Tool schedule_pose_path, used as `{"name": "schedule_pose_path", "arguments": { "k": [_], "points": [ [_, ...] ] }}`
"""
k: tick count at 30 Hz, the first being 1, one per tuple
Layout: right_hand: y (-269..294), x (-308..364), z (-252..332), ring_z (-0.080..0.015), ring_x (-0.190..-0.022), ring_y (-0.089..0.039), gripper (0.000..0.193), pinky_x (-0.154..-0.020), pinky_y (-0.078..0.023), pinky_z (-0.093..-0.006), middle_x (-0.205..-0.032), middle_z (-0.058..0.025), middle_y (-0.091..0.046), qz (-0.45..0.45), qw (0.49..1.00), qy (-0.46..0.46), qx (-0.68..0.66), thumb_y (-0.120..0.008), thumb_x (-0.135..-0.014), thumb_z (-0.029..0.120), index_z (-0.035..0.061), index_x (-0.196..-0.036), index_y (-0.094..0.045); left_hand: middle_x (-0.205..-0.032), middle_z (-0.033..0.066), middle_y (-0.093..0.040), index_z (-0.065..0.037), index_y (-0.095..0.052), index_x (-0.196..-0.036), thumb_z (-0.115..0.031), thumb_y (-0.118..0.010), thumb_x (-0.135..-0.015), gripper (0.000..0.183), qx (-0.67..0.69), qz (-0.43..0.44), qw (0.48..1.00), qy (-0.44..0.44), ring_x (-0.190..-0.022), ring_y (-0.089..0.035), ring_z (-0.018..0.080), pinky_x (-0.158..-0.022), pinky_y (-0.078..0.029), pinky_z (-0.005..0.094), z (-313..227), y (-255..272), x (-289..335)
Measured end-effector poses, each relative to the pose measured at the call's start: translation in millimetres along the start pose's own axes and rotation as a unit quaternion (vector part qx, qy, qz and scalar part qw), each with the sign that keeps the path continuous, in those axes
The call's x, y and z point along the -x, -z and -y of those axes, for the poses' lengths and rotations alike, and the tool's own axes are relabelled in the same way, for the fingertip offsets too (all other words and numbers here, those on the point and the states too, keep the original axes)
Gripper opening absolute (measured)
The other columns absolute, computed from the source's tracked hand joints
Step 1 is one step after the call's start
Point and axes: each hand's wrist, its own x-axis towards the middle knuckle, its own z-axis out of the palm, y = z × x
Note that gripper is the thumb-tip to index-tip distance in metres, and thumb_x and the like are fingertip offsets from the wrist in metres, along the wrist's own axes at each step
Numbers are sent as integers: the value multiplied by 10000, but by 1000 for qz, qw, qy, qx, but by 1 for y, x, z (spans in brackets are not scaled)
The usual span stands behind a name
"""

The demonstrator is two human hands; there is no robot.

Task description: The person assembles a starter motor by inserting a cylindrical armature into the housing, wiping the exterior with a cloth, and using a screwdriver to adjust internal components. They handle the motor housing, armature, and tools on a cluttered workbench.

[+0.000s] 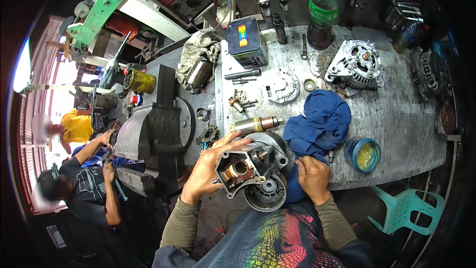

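My left hand (202, 167) is wrapped around a grey metal starter motor housing (274, 145), held above the bench's near edge. Its open side faces up, showing a copper-coloured part and a round bore with a bearing. Close by on the right, my right hand (313, 177) is closed on a blue cloth (317, 121), which runs down beside the housing. An armature (256, 124) with a copper commutator lies just beyond the housing. Past it are a small plunger-like part (237, 104), several bolts and a silver end cover (282, 87).
A bench vise (148, 134) stands left. On the metal-topped bench (396, 124) are a jar of yellowish grease (363, 154), an alternator (356, 66), a dark blue tin (246, 43) and a green-capped bottle (323, 10). A green stool (406, 208) stands right; a co-worker (87, 188) works left.
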Motion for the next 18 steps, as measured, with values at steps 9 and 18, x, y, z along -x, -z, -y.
{"name": "schedule_pose_path", "arguments": {
  "k": [9,18],
  "points": [
    [71,-23,71,-190,-887,-686,278,-787,-536,-314,-994,-104,-710,46,941,-61,-329,-758,-963,175,-22,-1158,-735,-1324,155,-728,-30,-728,-1303,-139,-905,-788,555,-26,-146,988,-35,-1270,-679,318,-1093,-513,433,29,-38,24],
    [72,-19,121,-365,-1216,-629,721,-1063,-483,-456,-1308,-216,-648,26,978,56,-202,-907,-810,427,-26,-1319,-673,-1311,146,-747,-93,-749,-1324,-38,-845,-771,563,-17,-193,979,-69,-1394,-590,386,-1131,-447,468,47,-52,33]
  ]
}}
